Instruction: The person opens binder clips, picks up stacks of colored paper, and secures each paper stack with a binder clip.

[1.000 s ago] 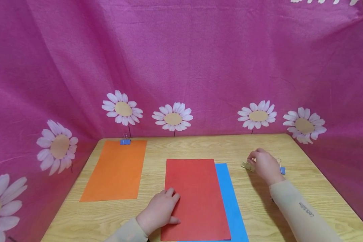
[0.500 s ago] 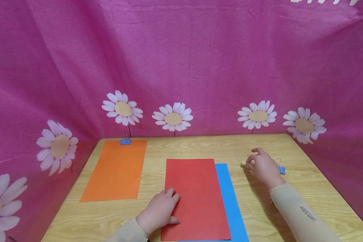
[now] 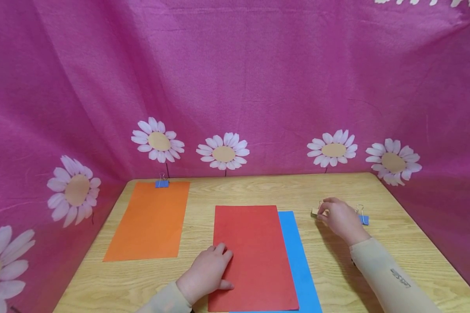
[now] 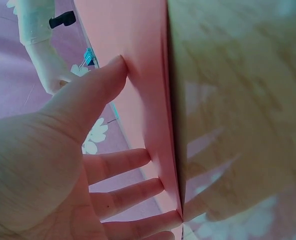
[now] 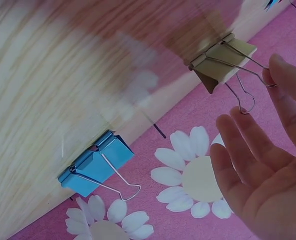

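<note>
My left hand point(image 3: 205, 271) rests on the left edge of a red sheet point(image 3: 254, 248), fingers spread. In the left wrist view the thumb and fingertips touch the red sheet point(image 4: 132, 30). Beneath it a blue sheet point(image 3: 300, 265) sticks out to the right. My right hand point(image 3: 342, 221), at the table's right side, pinches a wire handle of a tan binder clip point(image 5: 223, 62) between thumb and index finger; its other fingers stay loosely bent. The tan clip stands on the table, partly hidden by fingers in the head view. Just right of this hand stands a blue binder clip point(image 3: 363, 220).
An orange sheet point(image 3: 150, 224) lies at the table's left, with another blue binder clip point(image 3: 162, 184) on its top edge. The wooden table point(image 3: 254, 189) is enclosed by a pink cloth point(image 3: 258, 87) with white flowers along its back and sides.
The tan clip has turned from a flatter pose to standing. The right hand's raised index finger has come down, and its fingers have drawn together at the clip. The left hand has stayed still.
</note>
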A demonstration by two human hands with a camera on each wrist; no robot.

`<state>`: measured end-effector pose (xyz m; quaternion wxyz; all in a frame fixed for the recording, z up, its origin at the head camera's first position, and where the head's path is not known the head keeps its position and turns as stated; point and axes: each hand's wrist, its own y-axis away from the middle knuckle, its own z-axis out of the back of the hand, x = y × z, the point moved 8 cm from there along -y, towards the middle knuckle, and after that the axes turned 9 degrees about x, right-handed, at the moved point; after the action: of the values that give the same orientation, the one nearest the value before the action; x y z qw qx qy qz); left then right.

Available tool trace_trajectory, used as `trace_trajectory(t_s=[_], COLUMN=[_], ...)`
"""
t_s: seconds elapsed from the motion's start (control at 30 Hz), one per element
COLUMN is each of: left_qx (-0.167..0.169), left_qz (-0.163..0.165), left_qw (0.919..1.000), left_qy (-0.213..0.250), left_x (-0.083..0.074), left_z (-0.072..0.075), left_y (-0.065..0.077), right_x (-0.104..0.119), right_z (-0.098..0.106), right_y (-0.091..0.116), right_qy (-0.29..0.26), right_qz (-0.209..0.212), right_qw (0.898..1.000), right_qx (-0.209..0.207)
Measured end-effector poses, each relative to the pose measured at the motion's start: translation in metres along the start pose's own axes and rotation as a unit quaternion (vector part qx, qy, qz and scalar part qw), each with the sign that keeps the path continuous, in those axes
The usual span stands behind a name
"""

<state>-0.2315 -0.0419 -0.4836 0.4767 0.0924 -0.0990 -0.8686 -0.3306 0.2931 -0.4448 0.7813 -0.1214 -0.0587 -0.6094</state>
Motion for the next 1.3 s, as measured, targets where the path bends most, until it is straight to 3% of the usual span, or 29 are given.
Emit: trace_trajectory(t_s=[0.17, 0.67, 1.03, 1.3], left_qx=[0.008, 0.02, 0.005, 0.012], left_qz=[0.001, 0.005, -0.009, -0.01], left_qw=[1.0, 0.9997, 0.9999, 0.9996], left_qy=[0.004, 0.014, 0.005, 0.022], left_x=[0.001, 0.001, 0.0, 0.002], left_z=[-0.001, -0.001, 0.003, 0.006], left_y=[-0.001, -0.002, 0.001, -0.003], right_x=[-0.001, -0.003, -0.003, -0.002], right_z=[-0.001, -0.009, -0.014, -0.014], right_y=[0.002, 0.002, -0.001, -0.001], right_qy=[-0.016, -0.045, -0.051, -0.048], right_qz=[0.002, -0.014, -0.014, -0.01], right_qw=[1.0, 0.998, 0.998, 0.998], right_qx=[-0.004, 0.035, 0.035, 0.034])
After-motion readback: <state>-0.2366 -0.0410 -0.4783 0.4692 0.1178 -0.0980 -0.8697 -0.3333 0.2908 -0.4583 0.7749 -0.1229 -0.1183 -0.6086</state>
